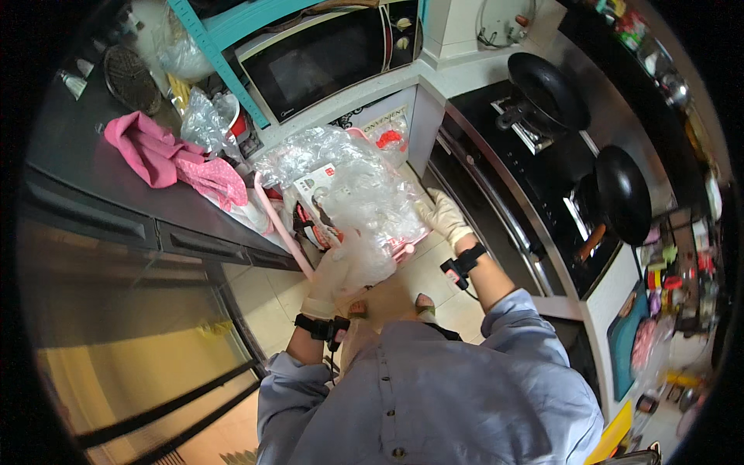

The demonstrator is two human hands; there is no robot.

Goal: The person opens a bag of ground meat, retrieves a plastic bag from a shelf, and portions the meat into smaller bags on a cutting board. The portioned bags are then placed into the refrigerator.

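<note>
My left hand (326,279), in a pale glove, is at the near left of a pile of clear plastic bags (372,203). Its fingers are partly hidden by a bunched, cloudy plastic bag (363,264), so its hold is unclear. My right hand (443,215), also gloved, rests by the right edge of the pile, fingers bent; whether it grips the plastic I cannot tell. A white printed box (317,200) stands among the bags, over a pink cart or rack with a pink rail (282,226).
A pink cloth (145,151) lies on the dark counter at left. Behind the pile is a microwave oven (317,58) under a teal shelf frame. At right, a gas hob (517,151) carries two black pans (622,195). An oven door handle (511,232) runs near my right hand.
</note>
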